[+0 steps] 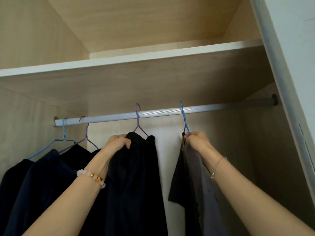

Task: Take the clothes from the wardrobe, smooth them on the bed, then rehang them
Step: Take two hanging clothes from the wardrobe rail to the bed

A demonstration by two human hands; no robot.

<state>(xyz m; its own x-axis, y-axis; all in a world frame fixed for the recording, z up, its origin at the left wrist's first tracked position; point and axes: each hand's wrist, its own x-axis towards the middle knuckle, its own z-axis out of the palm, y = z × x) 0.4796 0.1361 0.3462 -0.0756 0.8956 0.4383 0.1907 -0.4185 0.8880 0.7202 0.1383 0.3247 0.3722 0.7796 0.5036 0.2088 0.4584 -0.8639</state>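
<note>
Inside the wardrobe a silver rail (162, 114) carries several wire hangers. My left hand (119, 142) grips the top left of a black garment (136, 176) that hangs from a purple hanger (138, 116). My right hand (196, 139) pinches the neck of a blue hanger (184, 116), which is hooked over the rail and holds a grey and black garment (192, 184). Further left, a navy garment (42, 181) hangs on another blue hanger (64, 132) and a dark one on a second purple hanger (87, 133).
A white-edged shelf (136, 57) runs above the rail. The wardrobe's right side panel (289, 99) stands close to my right arm. Bare rail stretches to the right of the blue hanger, up to its bracket (274, 99).
</note>
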